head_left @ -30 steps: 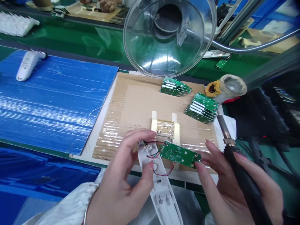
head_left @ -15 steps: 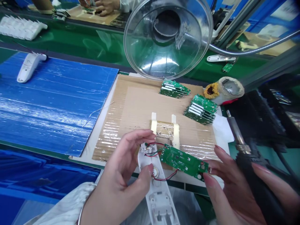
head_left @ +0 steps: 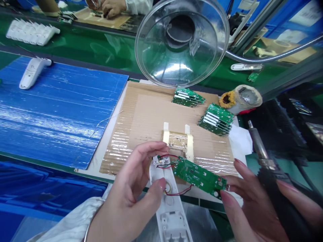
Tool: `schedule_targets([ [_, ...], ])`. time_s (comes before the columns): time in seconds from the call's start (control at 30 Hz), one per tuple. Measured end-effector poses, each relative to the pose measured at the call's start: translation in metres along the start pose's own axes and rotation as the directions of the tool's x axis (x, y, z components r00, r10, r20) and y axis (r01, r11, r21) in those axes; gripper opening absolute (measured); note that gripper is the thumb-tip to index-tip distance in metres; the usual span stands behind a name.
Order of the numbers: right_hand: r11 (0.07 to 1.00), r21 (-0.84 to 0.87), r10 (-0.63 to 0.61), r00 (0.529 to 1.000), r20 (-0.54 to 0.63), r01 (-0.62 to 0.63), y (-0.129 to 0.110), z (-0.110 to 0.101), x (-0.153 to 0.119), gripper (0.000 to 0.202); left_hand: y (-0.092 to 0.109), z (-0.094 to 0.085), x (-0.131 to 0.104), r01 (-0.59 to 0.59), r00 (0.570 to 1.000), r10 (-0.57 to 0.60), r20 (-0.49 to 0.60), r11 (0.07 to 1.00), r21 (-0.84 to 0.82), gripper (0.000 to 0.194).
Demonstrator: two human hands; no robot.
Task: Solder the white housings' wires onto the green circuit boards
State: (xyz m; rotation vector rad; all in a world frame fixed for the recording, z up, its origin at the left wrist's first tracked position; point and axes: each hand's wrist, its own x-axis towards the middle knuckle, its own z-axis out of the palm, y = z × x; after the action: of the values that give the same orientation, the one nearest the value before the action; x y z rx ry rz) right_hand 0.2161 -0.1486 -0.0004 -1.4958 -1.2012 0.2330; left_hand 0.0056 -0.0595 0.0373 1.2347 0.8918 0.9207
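Observation:
My left hand [head_left: 136, 191] is closed around a long white plastic housing [head_left: 171, 205], its thumb on a small round disc [head_left: 167, 187] inside the shell. Red and black wires [head_left: 180, 193] run from the housing to a green circuit board [head_left: 199, 175]. That board's right end is pinched between the thumb and fingers of my right hand [head_left: 248, 201]. A soldering iron [head_left: 262, 154] also rests in my right hand, its tip pointing up and away from the board. Just beyond the housing, a fixture with two cream-coloured strips [head_left: 189, 148] sits on the cardboard.
Two stacks of circuit boards [head_left: 188, 96] [head_left: 217, 119] lie on the cardboard [head_left: 148, 111]. A clear fume hood [head_left: 181, 72] hangs above. Left is a blue sheet [head_left: 63, 111] bearing a white housing [head_left: 34, 74]. A green conveyor [head_left: 101, 47] crosses behind; a co-worker's hands [head_left: 113, 7] are beyond.
White housings on the conveyor have shifted right. My right hand, with the board's end and the soldering iron, has moved slightly right and down. My left hand keeps its hold on the housing.

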Motion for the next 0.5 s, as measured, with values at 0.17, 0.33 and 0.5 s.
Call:
schedule_targets([
  [0.17,1.0,0.01,-0.014,1.0,0.009,0.014,0.0,-0.001,0.001,0.078,-0.001,0.001,-0.001,0.008,1.0,-0.008,0.02,1.0,-0.016,0.049],
  [0.33,0.993,-0.052,-0.101,0.995,0.0,0.101,-0.006,0.011,0.015,0.082,-0.009,-0.004,0.005,0.013,0.997,-0.016,0.07,0.998,0.056,0.055],
  [0.5,0.997,-0.06,-0.043,0.996,0.074,0.047,0.001,0.024,0.029,0.076,-0.016,-0.013,0.014,-0.096,0.993,0.055,0.106,0.894,0.437,0.062],
])
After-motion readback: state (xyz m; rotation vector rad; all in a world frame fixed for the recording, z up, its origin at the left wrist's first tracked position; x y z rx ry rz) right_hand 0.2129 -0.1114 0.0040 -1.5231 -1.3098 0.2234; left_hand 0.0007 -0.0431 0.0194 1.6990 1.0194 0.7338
